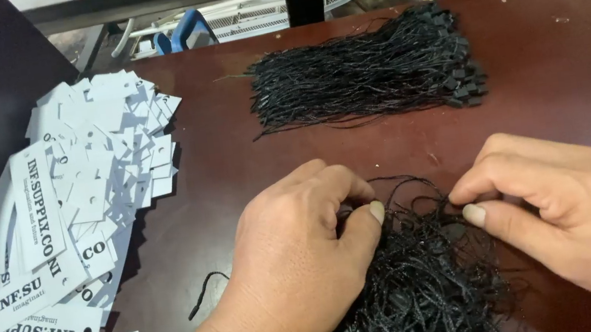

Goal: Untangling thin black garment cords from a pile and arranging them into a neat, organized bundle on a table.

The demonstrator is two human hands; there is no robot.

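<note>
- Left hand (pixel 290 266) pinches black strings from the tangled string heap (pixel 418 287) lying under and between both hands.
- Right hand (pixel 560 207) pinches strands just opposite.
- Left of the left hand: white paper tags (pixel 86 193).
- Beyond both hands: tidy string bundle (pixel 367 73) on the brown table (pixel 565 77).

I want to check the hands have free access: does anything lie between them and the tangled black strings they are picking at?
Nothing visible does. The left hand and right hand both already pinch at the tangled black strings directly.

Bare table (pixel 234 159) lies between tags (pixel 92 151), string bundle (pixel 367 73) and tangle (pixel 418 287)
</note>
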